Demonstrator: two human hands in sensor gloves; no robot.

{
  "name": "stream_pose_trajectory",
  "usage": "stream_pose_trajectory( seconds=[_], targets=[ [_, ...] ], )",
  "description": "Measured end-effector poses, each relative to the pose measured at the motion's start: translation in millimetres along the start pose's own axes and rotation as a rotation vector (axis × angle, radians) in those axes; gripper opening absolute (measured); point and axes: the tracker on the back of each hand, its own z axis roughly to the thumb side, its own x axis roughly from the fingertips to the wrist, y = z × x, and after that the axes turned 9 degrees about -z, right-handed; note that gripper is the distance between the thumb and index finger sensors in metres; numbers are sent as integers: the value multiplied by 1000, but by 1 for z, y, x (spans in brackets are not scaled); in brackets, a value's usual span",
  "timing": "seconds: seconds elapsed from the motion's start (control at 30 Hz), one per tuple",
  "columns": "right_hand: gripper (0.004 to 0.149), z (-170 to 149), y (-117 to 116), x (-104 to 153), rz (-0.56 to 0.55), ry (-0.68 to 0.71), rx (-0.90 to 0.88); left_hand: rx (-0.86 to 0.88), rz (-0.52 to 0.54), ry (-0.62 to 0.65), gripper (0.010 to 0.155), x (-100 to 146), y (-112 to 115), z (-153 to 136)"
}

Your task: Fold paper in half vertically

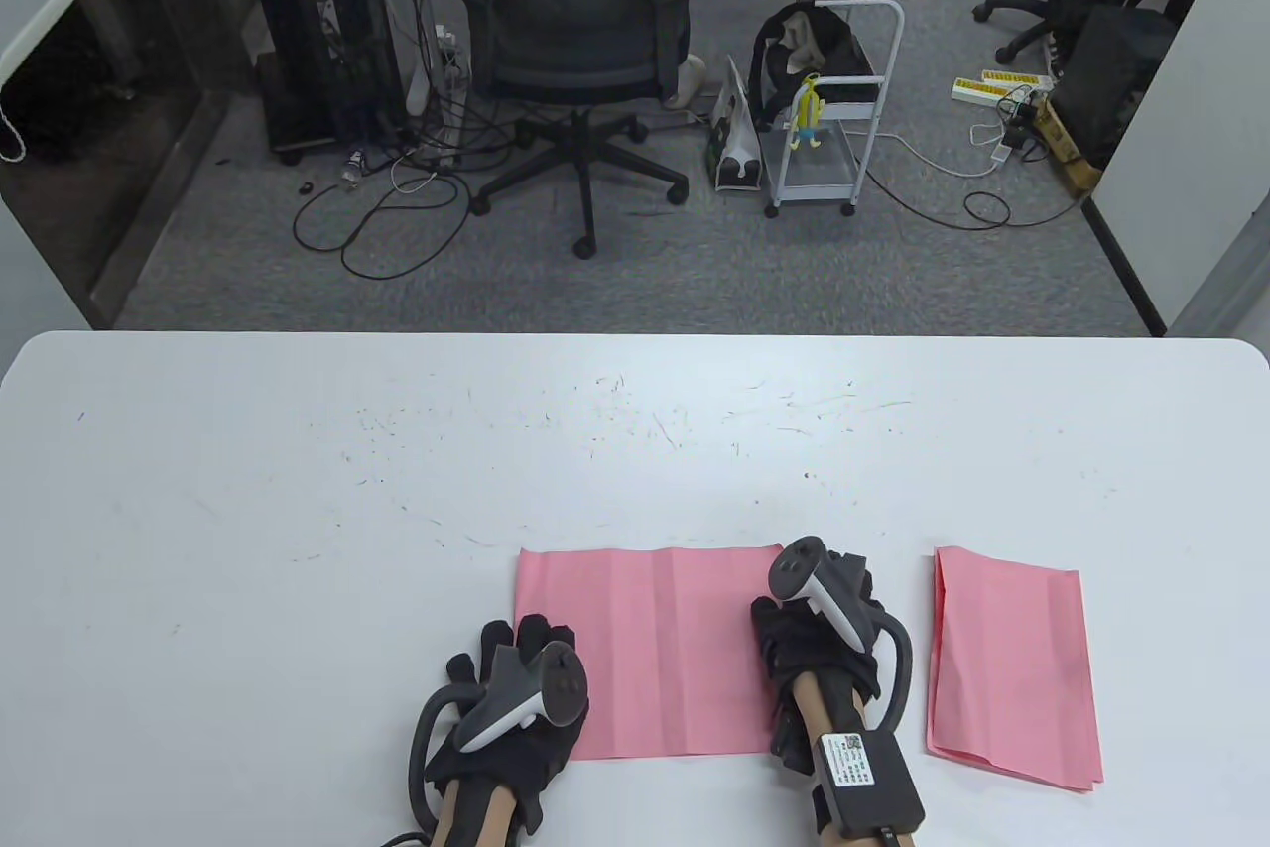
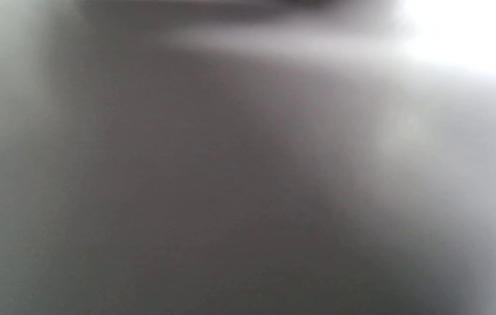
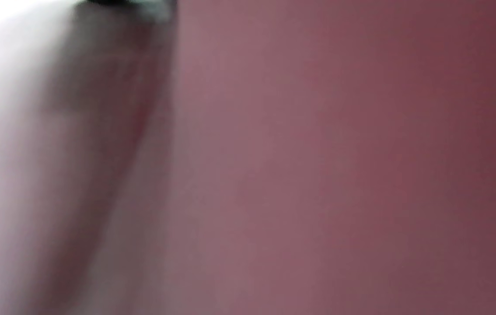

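A pink sheet of paper [image 1: 650,649] lies flat and unfolded on the white surface [image 1: 298,510], close to the near edge, with a faint crease line running down its middle. The left hand [image 1: 516,688] rests at the sheet's near left corner, its gloved fingers [image 1: 541,634] stretched forward and lying flat, gripping nothing that can be seen. The right hand [image 1: 819,634] sits at the sheet's right edge; its fingers are hidden under the tracker and glove, so whether they are loose or pinching the paper's edge cannot be told. The right wrist view is a blur of pink with a pale strip on its left, which only says that this hand is very close over the paper [image 3: 340,175]. The left wrist view is a grey blur and tells nothing.

To the right, apart from the sheet, lies a small stack of folded pink sheets [image 1: 1012,668].

The fold looks not yet begun: this seems the setup step, with both hands placed at opposite sides. The next move likely calls for one side edge to be lifted and carried across to meet the other, corners matched, while the other hand pins the sheet against sliding, and then a press along the middle line.
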Motion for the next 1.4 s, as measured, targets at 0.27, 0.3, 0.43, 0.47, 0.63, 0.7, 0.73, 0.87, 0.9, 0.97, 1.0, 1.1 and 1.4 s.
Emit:
stream_pose_trajectory(
  seconds=[0.27,0.3,0.43,0.47,0.63,0.7,0.73,0.87,0.9,0.97,1.0,1.1,1.4],
  targets=[
    [54,-13,7,-3,35,25,-139,5,0,2,75,0,0,0],
    [53,-16,8,-3,52,35,-192,5,0,2,75,0,0,0],
    [54,-30,19,0,138,108,-392,5,-1,1,75,0,0,0],
    [54,-32,20,1,157,124,-429,6,-1,2,75,0,0,0],
    [64,-35,26,13,254,238,-692,6,-1,2,75,0,0,0],
    [68,-31,28,18,282,305,-786,6,-1,2,75,0,0,0],
    [68,-28,29,23,295,344,-827,7,-1,3,75,0,0,0],
    [66,-15,31,37,291,452,-907,9,-1,4,75,0,0,0],
    [66,-11,31,40,295,473,-926,10,-2,5,75,0,0,0],
    [64,-3,29,47,314,528,-945,11,-2,5,75,0,0,-1],
    [64,0,28,49,321,545,-944,11,-2,5,75,0,0,0],
    [63,17,17,59,335,594,-899,11,-2,5,75,0,0,0],
    [64,63,-23,72,346,681,-573,13,-2,5,75,0,0,-1]
  ],
)
